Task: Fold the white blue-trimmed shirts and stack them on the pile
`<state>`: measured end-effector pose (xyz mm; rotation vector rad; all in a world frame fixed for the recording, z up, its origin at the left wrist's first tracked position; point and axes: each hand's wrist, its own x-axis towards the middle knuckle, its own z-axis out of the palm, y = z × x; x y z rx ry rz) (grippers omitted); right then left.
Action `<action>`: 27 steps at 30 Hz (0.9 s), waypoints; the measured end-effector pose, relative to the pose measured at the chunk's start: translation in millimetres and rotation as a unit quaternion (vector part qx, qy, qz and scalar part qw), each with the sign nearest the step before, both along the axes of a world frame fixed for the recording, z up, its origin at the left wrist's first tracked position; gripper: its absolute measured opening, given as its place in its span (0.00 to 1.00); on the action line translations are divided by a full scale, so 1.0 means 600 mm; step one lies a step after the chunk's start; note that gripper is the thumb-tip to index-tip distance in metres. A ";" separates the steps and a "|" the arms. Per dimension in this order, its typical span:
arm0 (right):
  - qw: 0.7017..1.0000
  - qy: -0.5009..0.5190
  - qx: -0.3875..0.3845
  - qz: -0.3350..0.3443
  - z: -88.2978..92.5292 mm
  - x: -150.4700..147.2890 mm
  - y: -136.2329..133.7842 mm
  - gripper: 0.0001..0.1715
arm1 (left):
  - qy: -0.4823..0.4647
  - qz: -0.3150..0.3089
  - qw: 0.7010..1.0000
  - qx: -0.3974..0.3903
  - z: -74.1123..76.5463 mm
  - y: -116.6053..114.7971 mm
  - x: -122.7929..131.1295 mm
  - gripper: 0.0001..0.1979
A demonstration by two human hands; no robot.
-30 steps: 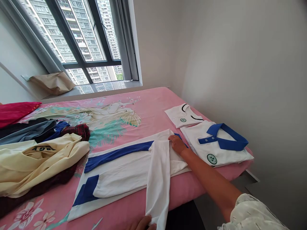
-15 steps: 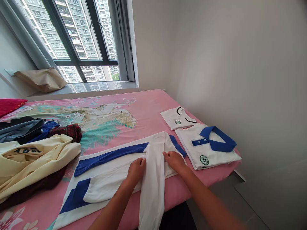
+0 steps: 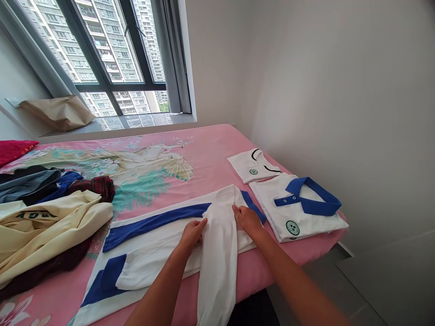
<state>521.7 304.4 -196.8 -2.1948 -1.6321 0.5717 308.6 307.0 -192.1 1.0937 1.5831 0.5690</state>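
Note:
A white-and-blue long-sleeved shirt (image 3: 166, 235) lies spread near the front edge of the bed. One white sleeve (image 3: 219, 253) runs across it toward me and hangs over the bed's edge. My left hand (image 3: 193, 234) pinches the left side of this sleeve, fingers closed. Opposite it, my right hand (image 3: 245, 218) is closed on the sleeve's right side. The other sleeve, with a blue band, is laid along the shirt's body. Just beyond my right hand sits a folded white polo shirt (image 3: 268, 208) with a blue collar and a round green badge.
Behind the polo lies a folded white top (image 3: 245, 166) with black trim. A heap of clothes with a cream sweatshirt (image 3: 68, 222) covers the left of the pink bedsheet (image 3: 207, 156). A brown paper bag (image 3: 61, 113) rests on the windowsill. A wall stands at the right.
Both hands have risen slightly with the sleeve between them, and the sleeve's upper part now bulges up off the shirt. The view has shifted slightly.

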 end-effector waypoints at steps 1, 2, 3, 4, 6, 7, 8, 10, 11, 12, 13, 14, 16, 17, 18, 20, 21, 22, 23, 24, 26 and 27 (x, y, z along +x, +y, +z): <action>1.000 0.006 -0.001 -0.004 -0.001 -0.003 0.014 0.30 | -0.005 -0.002 1.000 -0.002 0.002 -0.001 0.001 0.15; 1.000 0.010 -0.002 -0.009 -0.001 -0.006 0.028 0.29 | -0.007 -0.001 1.000 -0.005 0.002 -0.002 0.002 0.16; 1.000 0.014 0.000 -0.016 -0.002 -0.009 0.041 0.26 | -0.006 0.001 1.000 -0.007 0.002 -0.003 0.003 0.16; 1.000 0.016 0.005 -0.025 -0.003 -0.011 0.053 0.23 | -0.003 0.004 1.000 -0.008 0.000 -0.003 0.003 0.15; 0.999 0.017 0.015 -0.048 -0.006 -0.011 0.070 0.17 | 0.006 0.012 1.000 -0.006 -0.008 -0.001 0.003 0.14; 0.998 0.017 0.017 -0.058 -0.008 -0.009 0.075 0.16 | 0.011 0.014 1.000 -0.003 -0.013 0.000 0.002 0.13; 0.998 0.018 0.015 -0.064 -0.010 -0.007 0.078 0.15 | 0.017 0.016 1.000 0.001 -0.018 0.001 0.002 0.13; 0.998 0.024 0.003 -0.064 -0.014 -0.001 0.082 0.15 | 0.027 0.015 0.999 0.010 -0.028 0.004 0.000 0.13; 0.998 0.028 -0.004 -0.057 -0.016 0.001 0.084 0.16 | 0.031 0.014 0.999 0.015 -0.031 0.005 -0.001 0.13; 0.998 0.031 -0.009 -0.050 -0.017 0.003 0.086 0.16 | 0.034 0.013 0.999 0.019 -0.034 0.005 -0.002 0.13; 0.998 0.032 -0.011 -0.044 -0.018 0.003 0.088 0.16 | 0.037 0.012 0.999 0.022 -0.036 0.005 -0.003 0.13; 0.999 0.032 -0.010 -0.041 -0.017 0.003 0.090 0.15 | 0.041 0.011 0.999 0.026 -0.038 0.006 -0.003 0.13; 0.999 0.031 -0.001 -0.045 -0.014 0.001 0.090 0.13 | 0.049 0.010 0.998 0.030 -0.039 0.006 -0.003 0.13; 0.998 0.031 0.005 -0.049 -0.011 -0.001 0.087 0.14 | 0.054 0.009 0.998 0.031 -0.039 0.006 -0.003 0.13; 0.998 0.032 0.011 -0.052 -0.008 -0.003 0.079 0.15 | 0.058 0.008 0.998 0.032 -0.039 0.006 -0.002 0.13; 0.998 0.038 0.022 -0.053 0.001 -0.007 0.050 0.21 | 0.058 0.003 0.998 0.029 -0.038 0.007 -0.001 0.13; 0.997 0.041 0.031 -0.053 0.005 -0.010 0.028 0.24 | 0.054 -0.002 0.998 0.026 -0.036 0.007 -0.002 0.14; 0.997 0.044 0.043 -0.054 0.009 -0.012 0.001 0.25 | 0.048 -0.007 0.999 0.021 -0.033 0.007 -0.003 0.14; 0.996 0.046 0.056 -0.052 0.011 -0.015 -0.028 0.25 | 0.041 -0.016 0.999 0.014 -0.029 0.006 -0.006 0.15; 0.995 0.047 0.067 -0.052 0.010 -0.019 -0.060 0.23 | 0.033 -0.027 0.999 0.004 -0.024 0.005 -0.009 0.16; 0.997 0.043 0.049 -0.047 0.002 -0.026 -0.121 0.23 | 0.019 -0.055 0.998 -0.018 -0.012 0.000 -0.019 0.17; 0.998 0.047 0.023 -0.046 -0.004 -0.030 -0.147 0.25 | 0.014 -0.069 0.997 -0.027 -0.007 -0.003 -0.024 0.16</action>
